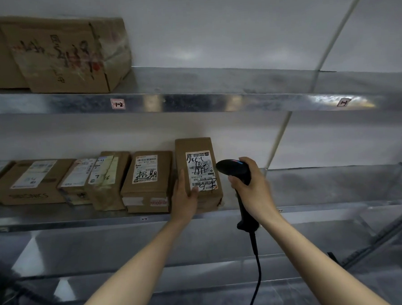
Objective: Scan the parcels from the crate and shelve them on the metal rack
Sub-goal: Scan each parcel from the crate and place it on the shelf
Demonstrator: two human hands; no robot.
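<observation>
One parcel, a brown carton, stood on end on the middle shelf of the rack. It was at the right end of a row of cartons, just beside its neighbour. Its label faced outward, probably so the barcode near the bottom could be read without lifting the carton. Left hand: fingers straight, laid flat along the parcel's left edge, thumb on the lower front at the label's corner. It pressed rather than gripped, apparently to keep the upright carton from tipping or sliding back. Right hand: fingers wrapped firmly round the neck of a black scanner. The scanner head pointed left at the label from close by, not touching it; whether a finger lay on the trigger could not be told. Cable: hung down from the scanner handle. Upper shelf: one large box, with a tag marked "1-2" on the shelf lip. Crate: not in view. Judged step: scanning the parcel at its place on the shelf.
</observation>
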